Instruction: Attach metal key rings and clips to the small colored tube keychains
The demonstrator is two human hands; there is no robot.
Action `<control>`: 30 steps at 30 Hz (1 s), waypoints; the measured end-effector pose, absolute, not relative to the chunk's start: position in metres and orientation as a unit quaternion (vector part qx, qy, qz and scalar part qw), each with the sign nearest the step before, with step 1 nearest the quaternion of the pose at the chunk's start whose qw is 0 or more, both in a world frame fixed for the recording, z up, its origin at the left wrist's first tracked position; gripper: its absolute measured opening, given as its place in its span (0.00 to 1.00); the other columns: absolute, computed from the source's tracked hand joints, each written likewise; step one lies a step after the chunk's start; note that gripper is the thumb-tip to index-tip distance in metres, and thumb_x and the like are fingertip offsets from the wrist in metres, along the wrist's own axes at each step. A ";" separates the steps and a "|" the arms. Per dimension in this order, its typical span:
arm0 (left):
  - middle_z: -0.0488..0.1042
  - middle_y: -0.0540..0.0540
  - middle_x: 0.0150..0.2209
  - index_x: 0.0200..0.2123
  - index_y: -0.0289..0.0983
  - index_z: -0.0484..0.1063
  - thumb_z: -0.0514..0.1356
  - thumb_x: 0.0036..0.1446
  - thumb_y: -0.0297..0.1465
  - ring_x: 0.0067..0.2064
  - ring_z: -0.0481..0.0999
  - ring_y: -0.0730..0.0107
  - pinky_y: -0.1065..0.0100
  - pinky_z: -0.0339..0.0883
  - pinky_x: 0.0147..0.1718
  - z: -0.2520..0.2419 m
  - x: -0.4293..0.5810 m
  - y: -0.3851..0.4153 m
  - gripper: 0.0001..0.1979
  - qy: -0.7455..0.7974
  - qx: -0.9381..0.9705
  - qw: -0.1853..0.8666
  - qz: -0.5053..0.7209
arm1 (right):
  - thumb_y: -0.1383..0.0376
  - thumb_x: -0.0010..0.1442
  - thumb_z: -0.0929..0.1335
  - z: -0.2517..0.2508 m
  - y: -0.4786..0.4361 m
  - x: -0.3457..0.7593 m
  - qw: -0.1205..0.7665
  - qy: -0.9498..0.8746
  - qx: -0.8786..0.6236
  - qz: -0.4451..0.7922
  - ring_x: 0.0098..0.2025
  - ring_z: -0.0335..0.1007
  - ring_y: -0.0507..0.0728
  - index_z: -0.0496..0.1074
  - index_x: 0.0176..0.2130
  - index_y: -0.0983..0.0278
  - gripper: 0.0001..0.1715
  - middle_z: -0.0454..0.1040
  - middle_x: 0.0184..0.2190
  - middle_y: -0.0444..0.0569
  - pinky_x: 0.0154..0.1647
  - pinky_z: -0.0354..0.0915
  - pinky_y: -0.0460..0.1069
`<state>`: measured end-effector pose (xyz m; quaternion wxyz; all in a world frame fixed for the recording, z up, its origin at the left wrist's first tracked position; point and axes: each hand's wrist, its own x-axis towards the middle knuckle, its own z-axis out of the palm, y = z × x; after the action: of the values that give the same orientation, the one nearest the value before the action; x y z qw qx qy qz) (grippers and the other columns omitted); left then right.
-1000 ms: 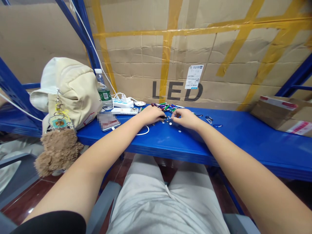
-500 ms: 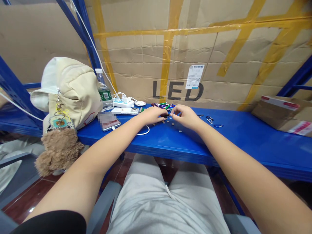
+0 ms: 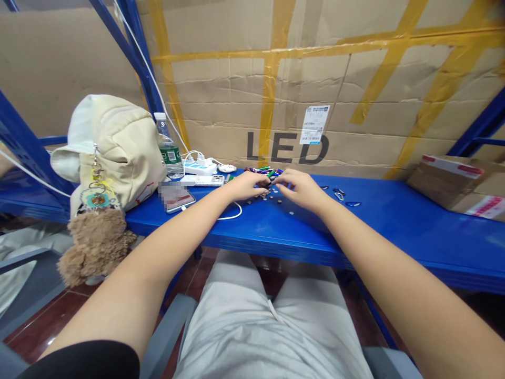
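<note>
As your left hand (image 3: 249,184) has edged slightly away from you, the small dark piece (image 3: 271,183) pinched in its fingertips sits near the scattered discs (image 3: 279,201), apparently worked two-handed; whether your right hand (image 3: 299,189), fingers curled, grips anything, I cannot tell.

A blue metal table (image 3: 394,221) runs across the view, its surface glossy; at its left end sits a cream backpack (image 3: 134,139), with a water bottle (image 3: 171,155) just beside it; next come a white power strip (image 3: 199,167), a smartphone (image 3: 181,203) and a white cable (image 3: 236,211); small round discs (image 3: 279,201) lie scattered near the middle, before a multicoloured pile (image 3: 272,171); rightward lie loose carabiners (image 3: 353,203), then a cardboard box (image 3: 445,184).
</note>
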<state>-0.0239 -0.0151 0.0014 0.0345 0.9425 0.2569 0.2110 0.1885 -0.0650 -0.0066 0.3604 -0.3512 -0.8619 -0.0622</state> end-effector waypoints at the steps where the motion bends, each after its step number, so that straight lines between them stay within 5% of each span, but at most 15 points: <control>1: 0.77 0.47 0.36 0.39 0.35 0.74 0.58 0.58 0.31 0.37 0.74 0.68 0.69 0.63 0.37 0.001 -0.024 -0.015 0.08 0.258 0.942 0.032 0.211 | 0.66 0.60 0.63 -0.006 -0.066 0.188 0.350 -0.866 -0.351 -0.066 0.41 0.71 0.59 0.77 0.41 0.64 0.14 0.75 0.38 0.53 0.44 0.65 0.52; 6: 0.78 0.47 0.36 0.39 0.35 0.74 0.58 0.57 0.30 0.37 0.74 0.68 0.69 0.63 0.38 0.002 -0.025 -0.014 0.08 0.256 0.943 0.026 0.211 | 0.67 0.60 0.63 -0.005 -0.069 0.186 0.318 -0.874 -0.360 -0.073 0.45 0.71 0.60 0.76 0.44 0.64 0.16 0.76 0.42 0.55 0.47 0.65 0.54; 11: 0.78 0.46 0.37 0.39 0.36 0.74 0.56 0.58 0.30 0.38 0.74 0.67 0.68 0.63 0.39 0.003 -0.026 -0.014 0.08 0.256 0.943 0.016 0.213 | 0.67 0.58 0.64 -0.001 -0.071 0.186 0.353 -0.825 -0.439 -0.047 0.37 0.71 0.57 0.75 0.40 0.65 0.13 0.77 0.36 0.51 0.40 0.65 0.51; 18: 0.78 0.45 0.40 0.43 0.36 0.74 0.56 0.58 0.32 0.41 0.75 0.66 0.68 0.64 0.41 0.002 -0.026 -0.011 0.11 0.270 0.940 0.008 0.209 | 0.61 0.56 0.68 -0.001 -0.071 0.191 0.163 -0.844 -0.509 0.040 0.35 0.72 0.58 0.77 0.31 0.63 0.08 0.79 0.34 0.49 0.37 0.66 0.51; 30: 0.78 0.44 0.40 0.42 0.36 0.74 0.57 0.57 0.32 0.40 0.75 0.66 0.68 0.64 0.40 0.002 -0.027 -0.011 0.11 0.271 0.942 0.012 0.196 | 0.67 0.52 0.70 -0.010 -0.061 0.193 0.225 -0.828 -0.509 0.064 0.30 0.72 0.56 0.75 0.28 0.62 0.01 0.78 0.28 0.46 0.32 0.65 0.49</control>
<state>-0.0271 -0.0112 0.0022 0.0117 0.9422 0.2713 0.1964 0.1935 -0.0612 -0.0103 0.2254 -0.5094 -0.8280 0.0641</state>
